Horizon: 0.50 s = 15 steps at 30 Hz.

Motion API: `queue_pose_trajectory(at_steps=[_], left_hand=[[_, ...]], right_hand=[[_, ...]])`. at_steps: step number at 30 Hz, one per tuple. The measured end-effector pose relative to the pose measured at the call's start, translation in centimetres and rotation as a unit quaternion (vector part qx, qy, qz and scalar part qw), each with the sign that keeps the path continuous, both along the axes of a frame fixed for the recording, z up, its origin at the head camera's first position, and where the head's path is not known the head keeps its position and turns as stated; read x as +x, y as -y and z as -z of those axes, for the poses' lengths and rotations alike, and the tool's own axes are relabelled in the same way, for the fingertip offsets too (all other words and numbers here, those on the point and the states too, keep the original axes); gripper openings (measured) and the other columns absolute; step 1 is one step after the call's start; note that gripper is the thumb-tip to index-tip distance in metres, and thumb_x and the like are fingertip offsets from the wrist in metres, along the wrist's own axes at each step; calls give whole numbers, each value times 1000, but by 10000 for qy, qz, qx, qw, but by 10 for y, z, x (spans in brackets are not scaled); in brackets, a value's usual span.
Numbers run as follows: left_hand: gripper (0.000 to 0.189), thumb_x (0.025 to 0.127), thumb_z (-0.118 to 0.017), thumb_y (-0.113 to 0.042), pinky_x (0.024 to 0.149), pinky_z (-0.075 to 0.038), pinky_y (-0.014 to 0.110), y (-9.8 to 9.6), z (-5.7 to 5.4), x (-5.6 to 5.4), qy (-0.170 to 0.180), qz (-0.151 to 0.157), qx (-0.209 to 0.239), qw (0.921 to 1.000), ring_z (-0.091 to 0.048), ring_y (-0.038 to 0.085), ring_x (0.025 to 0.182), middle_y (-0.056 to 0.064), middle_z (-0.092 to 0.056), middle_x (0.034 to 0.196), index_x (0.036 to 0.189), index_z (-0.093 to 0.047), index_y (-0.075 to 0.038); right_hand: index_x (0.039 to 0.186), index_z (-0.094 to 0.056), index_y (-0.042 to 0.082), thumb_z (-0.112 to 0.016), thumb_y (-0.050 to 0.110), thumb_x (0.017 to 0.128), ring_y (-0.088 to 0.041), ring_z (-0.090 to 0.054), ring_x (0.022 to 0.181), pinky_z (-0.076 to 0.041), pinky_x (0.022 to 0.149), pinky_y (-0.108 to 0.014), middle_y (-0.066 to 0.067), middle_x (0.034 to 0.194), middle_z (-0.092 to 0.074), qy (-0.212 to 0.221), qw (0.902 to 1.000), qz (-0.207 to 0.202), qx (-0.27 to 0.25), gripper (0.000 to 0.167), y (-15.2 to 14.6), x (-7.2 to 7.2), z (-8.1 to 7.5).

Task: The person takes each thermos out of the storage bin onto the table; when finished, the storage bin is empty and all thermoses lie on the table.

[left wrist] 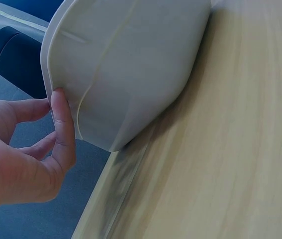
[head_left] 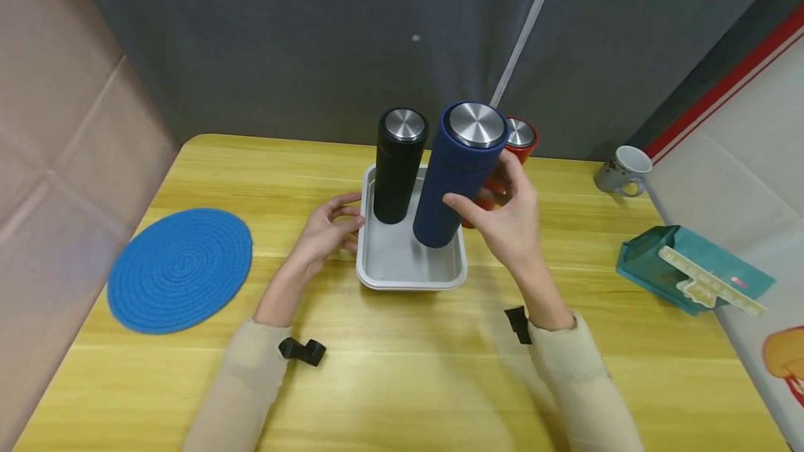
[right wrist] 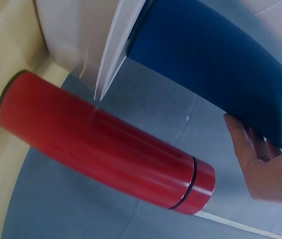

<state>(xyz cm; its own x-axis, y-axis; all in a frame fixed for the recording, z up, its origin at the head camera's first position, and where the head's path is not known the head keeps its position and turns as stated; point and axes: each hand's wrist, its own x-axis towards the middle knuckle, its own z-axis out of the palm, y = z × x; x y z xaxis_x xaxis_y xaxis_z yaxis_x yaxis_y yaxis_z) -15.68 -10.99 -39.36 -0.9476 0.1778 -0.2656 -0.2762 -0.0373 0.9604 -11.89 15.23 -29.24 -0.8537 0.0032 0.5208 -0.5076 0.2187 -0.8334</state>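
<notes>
A navy blue thermos flask (head_left: 455, 180) with a steel-topped lid is in my right hand (head_left: 511, 218), thumb in front and fingers behind. Its lower end is over the inside of a pale grey rectangular tray (head_left: 411, 267). Inside the tray, toward the back left, a black thermos flask (head_left: 397, 173) stands upright. My left hand (head_left: 326, 232) is at the tray's left side; in the left wrist view its thumb and finger (left wrist: 61, 114) pinch the rim. Beyond the right hand, a red thermos flask (right wrist: 101, 144) stands on the table just right of the tray, partly hidden in the head view.
A round blue woven placemat (head_left: 182, 270) lies on the left of the wooden table (head_left: 377, 375). On the right are a patterned mug (head_left: 622, 169) and a teal box-like holder (head_left: 697, 267). A dark grey panel (head_left: 314, 47) rises behind the table.
</notes>
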Motion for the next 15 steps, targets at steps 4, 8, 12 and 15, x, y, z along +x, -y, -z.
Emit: queue_pose_trajectory(at_steps=[4, 8, 12, 15], left_hand=[[50, 93, -63, -5, 59, -58, 29, 0, 0, -1, 12, 15, -16, 10000, -60, 21, 81, 14, -51, 121, 140, -47, -11], [50, 93, -62, -5, 60, -58, 30, 1, 1, 0, 12, 36, 6, 10000, -59, 22, 82, 14, -51, 120, 140, -47, -12], [51, 93, -62, -4, 61, -59, 30, 1, 1, 1, 11, 43, 27, 10000, -59, 21, 82, 14, -51, 120, 141, -46, -12], [52, 93, -62, -4, 62, -59, 30, 1, 2, 0, -7, 63, 29, 10000, -59, 21, 82, 14, -51, 120, 141, -45, -11]], right_hand=[[129, -56, 3, -81, -6, 71, -26, -58, 92, -55, 74, -26, -7, 113, -62, -55, 9999, 60, -121, 63, -6, 0, -4], [129, -56, 6, -83, 3, 74, -26, -59, 93, -56, 75, -25, -9, 115, -61, -72, 9998, 114, -127, 62, -9, 1, -8], [130, -56, 7, -83, 5, 74, -25, -59, 96, -56, 76, -26, -8, 117, -61, -61, 9998, 183, -45, 62, -12, 1, -11], [129, -57, 6, -82, 1, 73, -24, -59, 95, -56, 75, -24, -6, 114, -62, -64, 9996, 261, -51, 61, -15, 1, -12]])
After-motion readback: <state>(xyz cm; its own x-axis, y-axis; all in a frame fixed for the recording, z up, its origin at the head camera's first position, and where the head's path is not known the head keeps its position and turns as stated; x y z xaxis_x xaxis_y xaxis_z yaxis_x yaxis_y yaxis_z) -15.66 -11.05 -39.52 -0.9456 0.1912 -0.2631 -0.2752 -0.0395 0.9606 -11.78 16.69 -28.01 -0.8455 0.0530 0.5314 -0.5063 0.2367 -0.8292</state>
